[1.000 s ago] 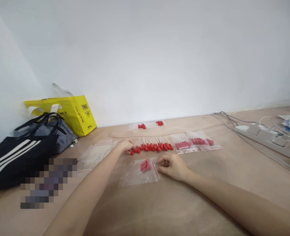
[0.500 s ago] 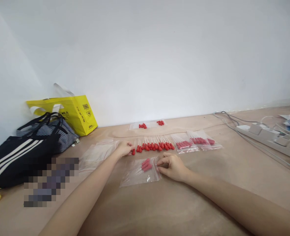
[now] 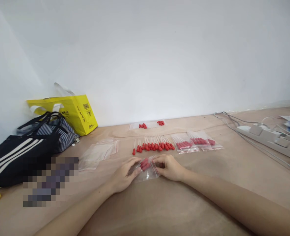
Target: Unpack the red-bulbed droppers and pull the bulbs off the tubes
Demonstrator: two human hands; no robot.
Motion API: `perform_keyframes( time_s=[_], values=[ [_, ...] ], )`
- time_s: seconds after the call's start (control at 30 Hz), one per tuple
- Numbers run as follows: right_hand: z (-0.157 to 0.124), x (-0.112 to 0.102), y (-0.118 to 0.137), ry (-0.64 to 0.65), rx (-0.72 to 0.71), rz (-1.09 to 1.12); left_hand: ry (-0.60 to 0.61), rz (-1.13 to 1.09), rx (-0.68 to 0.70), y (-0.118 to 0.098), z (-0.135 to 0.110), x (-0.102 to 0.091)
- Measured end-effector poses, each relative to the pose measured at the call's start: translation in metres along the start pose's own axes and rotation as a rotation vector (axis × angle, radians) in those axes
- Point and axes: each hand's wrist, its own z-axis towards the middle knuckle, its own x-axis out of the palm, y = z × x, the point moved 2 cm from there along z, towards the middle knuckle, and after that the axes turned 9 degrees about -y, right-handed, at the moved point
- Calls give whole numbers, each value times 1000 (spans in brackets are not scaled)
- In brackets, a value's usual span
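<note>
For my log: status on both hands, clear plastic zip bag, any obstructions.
Left hand on bag, right hand at its red-striped edge. Red-headed sticks inside. Row of loose red-headed, pale-stemmed sticks beyond, not blocking.

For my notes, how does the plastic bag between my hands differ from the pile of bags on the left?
The plastic bag shows red-tipped sticks inside; the pile of bags shows none. Your left hand and right hand are on the plastic bag, while the pile of bags lies untouched. Both are clear, with reddish lines showing.
</note>
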Motion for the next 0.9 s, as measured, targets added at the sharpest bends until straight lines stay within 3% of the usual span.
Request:
perform_keyframes(
  time_s=[0.17, 0.57, 0.8, 0.9],
  values=[
    [-1, 2, -2, 8, 54, -16, 116, -23, -55, -4, -7, 7],
    [-2, 4, -8, 101, 62, -185, 150, -14, -21, -6, -8, 9],
    [-2, 1, -9, 62, 158, -175, 161, 84, 24, -11, -7, 10],
    [-1, 1, -9, 57, 121, -148, 182, 112, 33, -14, -8, 10]
  ],
)
